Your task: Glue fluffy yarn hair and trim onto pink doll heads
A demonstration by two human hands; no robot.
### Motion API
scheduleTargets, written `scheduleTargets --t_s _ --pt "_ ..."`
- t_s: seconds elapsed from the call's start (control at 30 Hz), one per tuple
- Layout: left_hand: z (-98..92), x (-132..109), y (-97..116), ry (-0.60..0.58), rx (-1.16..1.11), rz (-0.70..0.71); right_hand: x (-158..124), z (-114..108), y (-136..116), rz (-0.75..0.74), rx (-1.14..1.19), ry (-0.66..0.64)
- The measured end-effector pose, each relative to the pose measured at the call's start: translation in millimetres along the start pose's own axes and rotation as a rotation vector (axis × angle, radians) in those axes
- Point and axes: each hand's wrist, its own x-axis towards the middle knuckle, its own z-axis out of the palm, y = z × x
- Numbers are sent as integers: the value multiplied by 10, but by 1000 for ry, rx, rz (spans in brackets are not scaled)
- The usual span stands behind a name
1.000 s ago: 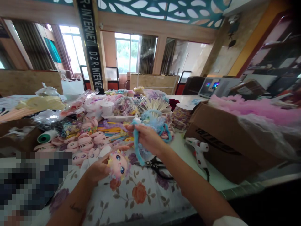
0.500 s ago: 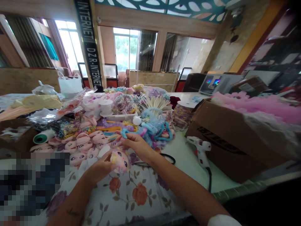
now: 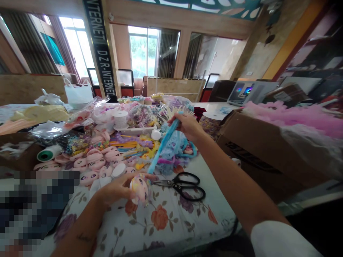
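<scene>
Low over the flowered cloth, my left hand (image 3: 118, 189) is closed around a small doll head (image 3: 139, 190) with a painted eye and pastel bits around its edge. My right hand (image 3: 189, 125), raised above the pile, pinches the upper end of a fuzzy light-blue strip (image 3: 164, 145). The strip runs taut and slanting down to the left hand's fingers behind the head; whether it is fixed to the head I cannot tell. Black-handled scissors (image 3: 184, 185) lie just right of the head, blades pointing toward it.
Several pink doll faces (image 3: 96, 161) lie left of centre. Behind is a heap of pastel trims (image 3: 142, 116) with a white spool (image 3: 120, 120). A cardboard box (image 3: 257, 157) with pink tulle (image 3: 289, 117) stands right. My right forearm mostly hides a glue gun (image 3: 237, 162).
My right hand has risen away to the right from beside the doll head, drawing the curled blue strip out straight. The head has shifted slightly right and down; the scissors are now uncovered.
</scene>
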Motion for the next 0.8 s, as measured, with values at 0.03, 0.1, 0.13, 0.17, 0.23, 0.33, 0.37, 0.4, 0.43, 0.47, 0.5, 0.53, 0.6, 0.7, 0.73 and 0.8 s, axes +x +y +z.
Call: scheduleTargets --t_s 0.03,0.1,0.13,0.17,0.23,0.33,0.37,0.4,0.43,0.47,0.5,0.53,0.6,0.7,0.73,0.8 --pt "4 10 -11 -4 -18 -4 -17 -65 8 -8 -75 34" --pt "8 31 -18 28 -23 30 -94 -183 75 -3 -253 60" --pt "7 42 -17 59 -14 56 -153 -233 134 11 -350 43" --pt "2 51 -15 99 -7 81 -225 -275 207 30 -447 10" --pt "-14 62 -12 190 -1 108 -400 -338 375 67 -616 -80" --pt "-43 46 -4 321 -18 129 -701 -394 594 71 -808 -132" --pt "-53 35 -1 350 -29 144 -800 -406 642 71 -903 -125" --pt "-64 23 1 370 -42 164 -896 -412 675 86 -1046 -117" --pt "-77 12 1 379 -59 183 -986 -410 696 110 -1170 -96" --pt "-92 5 -3 386 -82 201 -1072 -396 709 126 -1273 -57" --pt "-108 1 -10 395 -113 220 -1153 -370 718 128 -1336 -13" --pt "-123 1 -20 406 -157 244 -1229 -330 727 108 -1341 25" --pt "-145 7 -38 439 -273 304 -1359 -224 762 10 -1242 7" --pt "-144 12 -37 518 -374 406 -1486 -69 867 -120 -1060 -231" --pt "-136 10 -27 550 -364 428 -1508 -37 910 -141 -1037 -291" --pt "-116 5 -1 599 -285 436 -1523 -7 990 -172 -1023 -346"
